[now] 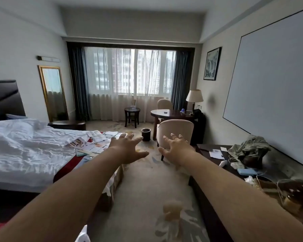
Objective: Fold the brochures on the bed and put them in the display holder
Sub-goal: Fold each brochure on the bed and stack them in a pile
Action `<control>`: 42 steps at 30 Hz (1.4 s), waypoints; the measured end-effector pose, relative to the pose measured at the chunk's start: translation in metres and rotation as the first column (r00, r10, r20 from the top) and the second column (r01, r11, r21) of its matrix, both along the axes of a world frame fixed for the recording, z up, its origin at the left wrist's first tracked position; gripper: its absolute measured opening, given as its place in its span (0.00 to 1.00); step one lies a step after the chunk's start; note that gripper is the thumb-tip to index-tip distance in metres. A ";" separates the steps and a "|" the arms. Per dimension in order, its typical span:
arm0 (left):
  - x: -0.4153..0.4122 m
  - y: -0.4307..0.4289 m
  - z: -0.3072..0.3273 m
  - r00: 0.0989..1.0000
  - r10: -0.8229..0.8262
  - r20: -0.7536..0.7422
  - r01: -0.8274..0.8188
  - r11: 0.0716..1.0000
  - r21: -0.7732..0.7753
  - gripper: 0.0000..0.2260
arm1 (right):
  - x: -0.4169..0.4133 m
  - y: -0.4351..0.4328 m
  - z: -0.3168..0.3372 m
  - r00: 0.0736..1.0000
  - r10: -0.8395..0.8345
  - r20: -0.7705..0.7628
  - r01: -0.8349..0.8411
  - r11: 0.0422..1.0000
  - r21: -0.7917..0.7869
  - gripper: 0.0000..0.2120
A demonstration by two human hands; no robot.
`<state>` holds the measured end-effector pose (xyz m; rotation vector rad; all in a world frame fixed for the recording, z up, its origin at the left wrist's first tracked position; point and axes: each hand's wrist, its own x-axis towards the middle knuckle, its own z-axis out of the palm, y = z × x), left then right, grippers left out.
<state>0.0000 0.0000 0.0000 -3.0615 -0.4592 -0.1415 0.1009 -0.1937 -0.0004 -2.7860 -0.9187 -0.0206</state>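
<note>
Two hands raised ahead of me, both empty: left hand and right hand, each grip spread wide, palms down, fingers splayed, touching nothing. Brochures: scattered loose and unfolded on the foot end of the bed, across white sheet and red runner, just left of my left hand. Display holder: far off, on the small round counter by the window curtains; detail too small to tell.

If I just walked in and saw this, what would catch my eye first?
Two bare arms reach forward, the left hand and right hand open and empty in mid-air. Beside the left hand, brochures lie scattered on the bed. Behind them, the curtained window glows brightly.
</note>
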 end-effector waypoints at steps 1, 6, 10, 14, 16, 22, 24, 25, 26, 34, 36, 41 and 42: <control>0.016 0.005 0.000 1.000 -0.003 -0.001 0.003 1.000 0.008 0.40 | 0.016 0.002 0.000 1.000 0.014 0.011 -0.014 1.000 -0.016 0.34; 0.100 0.028 -0.008 1.000 0.029 0.005 -0.029 1.000 -0.008 0.38 | 0.103 0.023 -0.003 1.000 0.018 0.008 -0.018 0.997 -0.069 0.33; 0.166 0.051 -0.024 1.000 0.015 0.013 -0.015 1.000 -0.014 0.37 | 0.169 0.052 -0.012 0.999 0.038 0.021 -0.035 0.990 -0.137 0.33; 0.234 0.084 -0.031 1.000 0.014 0.000 -0.014 1.000 -0.021 0.37 | 0.234 0.095 -0.018 0.999 0.049 0.023 -0.046 0.991 -0.127 0.33; 0.270 0.107 -0.030 1.000 0.017 -0.015 -0.017 1.000 -0.003 0.36 | 0.266 0.118 -0.020 0.999 0.038 0.027 -0.034 0.990 -0.138 0.35; 0.379 0.177 -0.023 0.999 -0.025 -0.043 0.027 0.999 0.037 0.35 | 0.361 0.180 -0.022 0.999 -0.024 0.028 0.028 0.988 -0.154 0.37; 0.406 0.193 -0.018 0.998 -0.056 -0.037 0.059 0.995 0.082 0.34 | 0.386 0.195 -0.020 0.999 -0.018 0.038 0.023 0.987 -0.159 0.37; 0.419 0.200 -0.016 0.997 -0.070 -0.019 0.071 0.994 0.079 0.33 | 0.399 0.202 -0.020 0.999 -0.014 0.039 0.020 0.987 -0.157 0.38; 0.439 0.208 -0.015 0.997 -0.081 -0.003 0.081 0.995 0.063 0.33 | 0.417 0.211 -0.021 0.999 -0.015 0.033 0.020 0.988 -0.151 0.38; 0.601 0.260 -0.042 0.996 -0.084 -0.016 0.084 0.996 0.037 0.34 | 0.573 0.268 -0.042 0.999 -0.021 0.025 0.025 0.987 -0.158 0.37; 0.642 0.273 -0.048 0.997 -0.073 -0.027 0.074 0.996 0.043 0.34 | 0.620 0.284 -0.048 1.000 -0.006 0.022 0.009 0.986 -0.164 0.37; 0.740 0.313 -0.046 0.999 -0.008 -0.031 0.009 0.999 0.052 0.33 | 0.730 0.328 -0.053 0.998 0.058 0.028 -0.053 0.983 -0.177 0.37; 0.758 0.321 -0.045 1.000 0.000 -0.022 0.001 0.999 0.053 0.33 | 0.749 0.337 -0.052 0.997 0.074 0.031 -0.067 0.981 -0.182 0.37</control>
